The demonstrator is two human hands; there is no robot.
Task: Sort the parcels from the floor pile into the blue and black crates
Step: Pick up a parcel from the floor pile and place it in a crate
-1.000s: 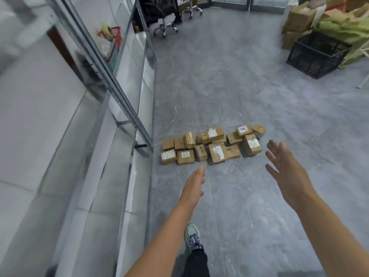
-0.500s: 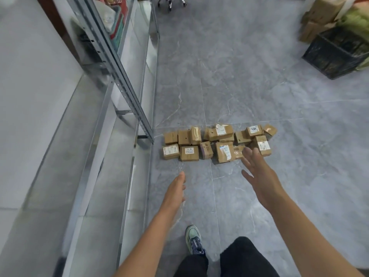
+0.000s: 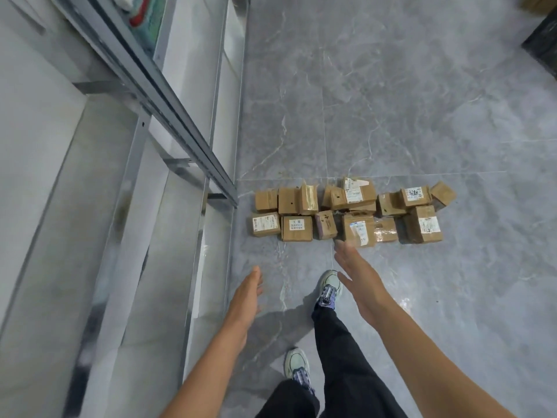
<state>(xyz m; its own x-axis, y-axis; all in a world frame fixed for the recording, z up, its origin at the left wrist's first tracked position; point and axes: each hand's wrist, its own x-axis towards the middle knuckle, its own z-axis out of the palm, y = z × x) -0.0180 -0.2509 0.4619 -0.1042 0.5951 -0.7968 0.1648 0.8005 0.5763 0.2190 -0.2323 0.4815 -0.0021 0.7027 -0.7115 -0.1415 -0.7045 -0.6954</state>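
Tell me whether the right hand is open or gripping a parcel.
Open: the right hand has straight fingers, stretched toward the parcels, holding nothing.

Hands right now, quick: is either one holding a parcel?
Left hand: open, holding nothing.
Right hand: open, holding nothing, near the parcels.

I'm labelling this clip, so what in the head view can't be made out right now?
Black crate: head view, cut off by the right edge; only a corner shows.
Blue crate: outside the frame.
Parcel labels: too small to read.
Rear parcels: partly hidden by the front row.
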